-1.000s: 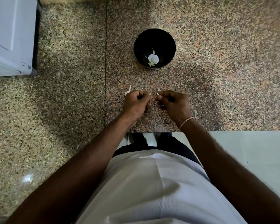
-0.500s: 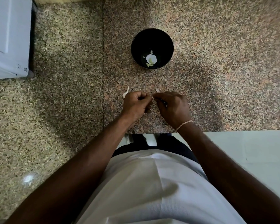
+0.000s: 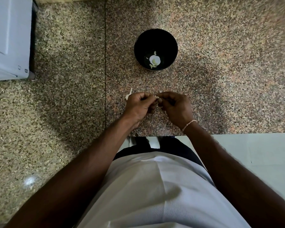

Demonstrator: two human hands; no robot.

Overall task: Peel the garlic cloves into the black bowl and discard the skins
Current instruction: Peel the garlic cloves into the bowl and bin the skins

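hands closed together since earlier | left hand, right hand grip pinching garlic clove, mostly hidden

bowl: black
garlic: white, pale green
countertop: speckled pink-brown granite
shirt: white
appliance: pale grey
wristband: pale pink

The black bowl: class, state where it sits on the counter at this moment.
In the head view the black bowl stands on the granite counter, centre-top, beyond both hands and apart from them, right of the counter seam.
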